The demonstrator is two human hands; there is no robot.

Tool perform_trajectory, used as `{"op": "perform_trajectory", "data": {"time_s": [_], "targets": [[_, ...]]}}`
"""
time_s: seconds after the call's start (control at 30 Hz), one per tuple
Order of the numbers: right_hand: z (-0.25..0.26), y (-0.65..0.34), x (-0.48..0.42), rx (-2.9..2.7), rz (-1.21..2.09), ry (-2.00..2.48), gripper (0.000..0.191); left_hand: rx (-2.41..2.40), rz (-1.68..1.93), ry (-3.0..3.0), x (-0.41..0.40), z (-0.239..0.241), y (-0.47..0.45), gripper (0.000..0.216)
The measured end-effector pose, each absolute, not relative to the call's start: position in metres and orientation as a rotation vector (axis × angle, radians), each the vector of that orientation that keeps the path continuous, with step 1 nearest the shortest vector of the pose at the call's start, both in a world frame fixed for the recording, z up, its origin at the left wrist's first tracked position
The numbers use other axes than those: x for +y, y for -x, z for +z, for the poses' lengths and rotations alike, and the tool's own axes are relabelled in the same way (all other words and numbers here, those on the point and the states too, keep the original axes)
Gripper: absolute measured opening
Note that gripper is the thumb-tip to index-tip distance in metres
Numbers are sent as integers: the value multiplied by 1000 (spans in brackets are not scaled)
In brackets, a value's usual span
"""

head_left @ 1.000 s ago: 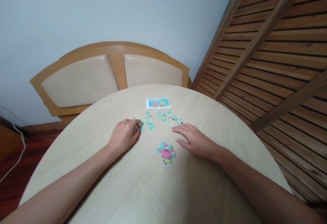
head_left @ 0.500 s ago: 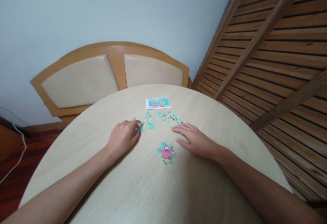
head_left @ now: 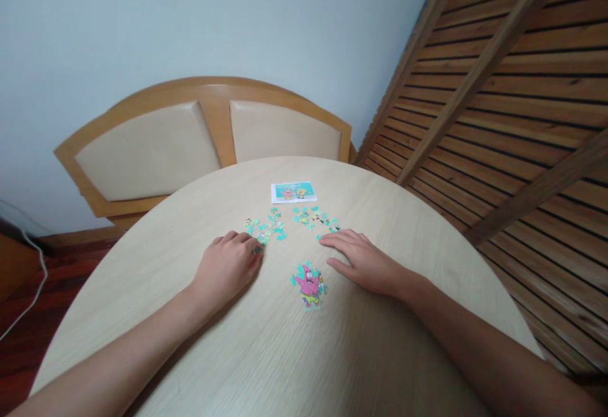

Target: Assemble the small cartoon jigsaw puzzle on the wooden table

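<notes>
My left hand [head_left: 228, 263] is closed at the near edge of the left pile of jigsaw puzzle pieces [head_left: 266, 230], with a teal puzzle piece [head_left: 258, 250] at its curled fingertips. Part of the grip is hidden behind the knuckles. On the right, my right hand [head_left: 363, 262] lies open on the table, its fingers stretched toward the right group of loose pieces [head_left: 313, 217]. Between my hands, nearer to me, a joined section of puzzle [head_left: 308, 285] shows a pink starfish character on teal.
Behind the loose pieces lies a printed picture sheet [head_left: 293, 192] with two cartoon characters. Everything rests on a round pale wooden table [head_left: 237, 353]. A padded chair back [head_left: 152, 151] stands beyond it, and a slatted wooden panel [head_left: 503, 100] rises at the right.
My left hand has drawn back slightly toward me and its fingers have curled in, uncovering more of the left pile. My right hand stays in place.
</notes>
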State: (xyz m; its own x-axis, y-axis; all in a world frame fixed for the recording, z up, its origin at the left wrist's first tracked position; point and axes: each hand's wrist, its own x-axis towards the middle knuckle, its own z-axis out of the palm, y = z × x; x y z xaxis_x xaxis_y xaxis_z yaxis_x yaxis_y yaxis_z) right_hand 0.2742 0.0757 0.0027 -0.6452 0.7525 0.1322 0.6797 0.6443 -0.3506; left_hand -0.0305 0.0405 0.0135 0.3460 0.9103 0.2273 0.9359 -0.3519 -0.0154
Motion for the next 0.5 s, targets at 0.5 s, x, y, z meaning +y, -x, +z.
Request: {"op": "perform_trajectory", "data": {"time_s": [0.5], "targets": [[2,-274,76,-2596,391,1150,39,-1613,-334,2533,29,-2,11,34]]}}
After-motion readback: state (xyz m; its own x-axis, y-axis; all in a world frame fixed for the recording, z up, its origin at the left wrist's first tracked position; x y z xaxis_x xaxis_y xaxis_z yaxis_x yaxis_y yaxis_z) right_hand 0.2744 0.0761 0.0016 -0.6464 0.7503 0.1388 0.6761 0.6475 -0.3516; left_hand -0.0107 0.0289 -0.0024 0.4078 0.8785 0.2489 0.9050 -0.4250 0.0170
